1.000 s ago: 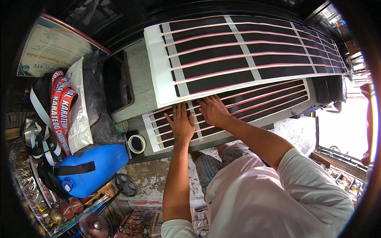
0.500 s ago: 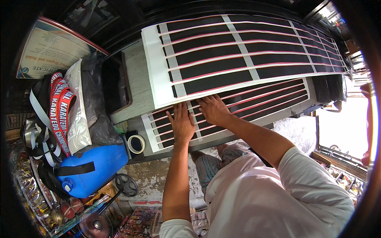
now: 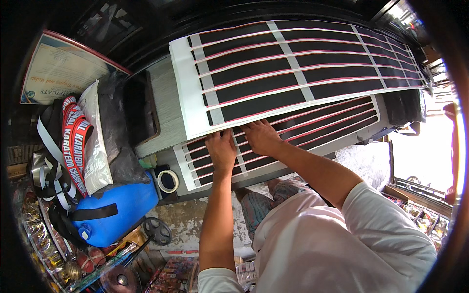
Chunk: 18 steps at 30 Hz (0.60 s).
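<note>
Below the overhanging edge of an upper sheet (image 3: 246, 77) lies a lower sheet (image 3: 337, 119). Both are white with black panels, thin red-and-white strips running lengthwise and grey bands across. My left hand (image 3: 222, 150) rests on the lower sheet near its left end, fingers bent and slightly apart, tips at the upper sheet's front edge. Just to its right, my right hand (image 3: 263, 138) lies on the lower sheet with fingers spread, beside a grey band. Neither hand holds anything that I can see. The fingertips are partly hidden along that edge.
A roll of tape (image 3: 167, 180) sits left of the lower sheet. Further left are a blue plastic container (image 3: 124, 207), a white bag (image 3: 95, 146), printed red ribbon (image 3: 73, 136) and a framed certificate (image 3: 63, 71). A fan (image 3: 122, 279) stands at the lower left.
My left hand has bent its fingers and drawn them closer together at the upper sheet's edge. My right hand has barely moved. The view has shifted slightly.
</note>
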Each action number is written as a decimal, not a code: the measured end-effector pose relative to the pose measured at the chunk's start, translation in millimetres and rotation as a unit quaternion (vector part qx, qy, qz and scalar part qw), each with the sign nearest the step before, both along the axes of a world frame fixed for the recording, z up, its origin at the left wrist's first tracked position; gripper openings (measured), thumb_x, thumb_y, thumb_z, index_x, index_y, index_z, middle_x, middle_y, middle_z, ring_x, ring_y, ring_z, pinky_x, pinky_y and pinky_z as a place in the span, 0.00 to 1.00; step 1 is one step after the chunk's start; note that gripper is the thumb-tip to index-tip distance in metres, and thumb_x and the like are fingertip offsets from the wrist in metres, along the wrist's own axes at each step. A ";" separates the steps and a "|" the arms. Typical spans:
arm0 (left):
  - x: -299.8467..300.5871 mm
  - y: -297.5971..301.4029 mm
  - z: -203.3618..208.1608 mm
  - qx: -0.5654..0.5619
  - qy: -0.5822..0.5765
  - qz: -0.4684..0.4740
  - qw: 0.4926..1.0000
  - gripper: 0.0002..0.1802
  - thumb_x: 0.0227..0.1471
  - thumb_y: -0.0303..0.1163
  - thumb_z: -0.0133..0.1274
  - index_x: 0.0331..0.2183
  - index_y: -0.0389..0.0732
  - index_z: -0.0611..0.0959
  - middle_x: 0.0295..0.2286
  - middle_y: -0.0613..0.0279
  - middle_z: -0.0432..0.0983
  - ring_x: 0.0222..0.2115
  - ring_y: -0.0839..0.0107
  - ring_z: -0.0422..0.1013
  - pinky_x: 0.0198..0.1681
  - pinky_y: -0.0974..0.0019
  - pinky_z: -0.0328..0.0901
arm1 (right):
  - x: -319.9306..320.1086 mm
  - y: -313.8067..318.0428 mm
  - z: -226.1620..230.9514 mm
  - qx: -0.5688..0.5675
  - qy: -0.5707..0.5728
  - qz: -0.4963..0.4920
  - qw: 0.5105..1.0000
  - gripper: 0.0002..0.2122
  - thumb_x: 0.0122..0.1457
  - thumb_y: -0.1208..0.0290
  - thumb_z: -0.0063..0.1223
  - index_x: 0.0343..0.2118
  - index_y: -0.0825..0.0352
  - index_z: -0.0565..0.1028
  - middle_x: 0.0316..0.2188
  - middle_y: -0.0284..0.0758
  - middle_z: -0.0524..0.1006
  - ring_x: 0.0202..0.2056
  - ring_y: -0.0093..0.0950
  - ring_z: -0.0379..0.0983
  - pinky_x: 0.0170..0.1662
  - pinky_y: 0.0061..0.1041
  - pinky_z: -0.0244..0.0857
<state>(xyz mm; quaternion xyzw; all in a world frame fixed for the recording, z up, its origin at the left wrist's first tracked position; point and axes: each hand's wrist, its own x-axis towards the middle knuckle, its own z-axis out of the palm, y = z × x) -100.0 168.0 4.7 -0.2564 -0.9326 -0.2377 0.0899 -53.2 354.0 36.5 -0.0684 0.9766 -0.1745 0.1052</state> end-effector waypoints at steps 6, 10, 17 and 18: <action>-22.8 -5.2 -23.2 -0.015 -0.010 0.013 1.000 0.16 0.56 0.32 0.64 0.47 0.44 0.90 0.49 0.46 0.81 0.51 0.43 0.77 0.58 0.37 0.66 | -9.8 -0.4 10.7 -0.006 -0.077 0.007 0.997 0.39 0.55 0.70 0.60 0.72 0.68 0.65 0.71 0.45 0.66 0.74 0.44 0.59 0.78 0.47 0.46; -31.7 1.0 -31.0 -0.031 0.073 0.000 0.997 0.12 0.62 0.40 0.64 0.44 0.48 0.93 0.46 0.54 0.85 0.50 0.47 0.78 0.58 0.42 0.66 | -7.8 3.5 7.3 -0.006 -0.067 -0.001 0.998 0.39 0.55 0.71 0.59 0.73 0.68 0.64 0.72 0.45 0.65 0.74 0.44 0.59 0.78 0.48 0.46; -50.1 -22.3 -40.0 0.019 0.038 0.006 0.999 0.16 0.62 0.49 0.66 0.44 0.52 0.94 0.44 0.60 0.87 0.51 0.51 0.77 0.61 0.36 0.60 | -8.3 4.1 9.2 -0.015 -0.060 -0.003 0.998 0.38 0.56 0.73 0.57 0.74 0.66 0.64 0.72 0.44 0.66 0.73 0.42 0.60 0.79 0.48 0.46; -50.1 -26.3 -37.8 -0.004 0.031 0.010 0.999 0.16 0.61 0.49 0.66 0.45 0.51 0.94 0.45 0.59 0.87 0.51 0.50 0.77 0.61 0.37 0.61 | -9.4 3.4 10.1 -0.017 -0.062 0.003 0.998 0.38 0.56 0.73 0.57 0.74 0.66 0.64 0.72 0.43 0.66 0.73 0.42 0.60 0.79 0.48 0.46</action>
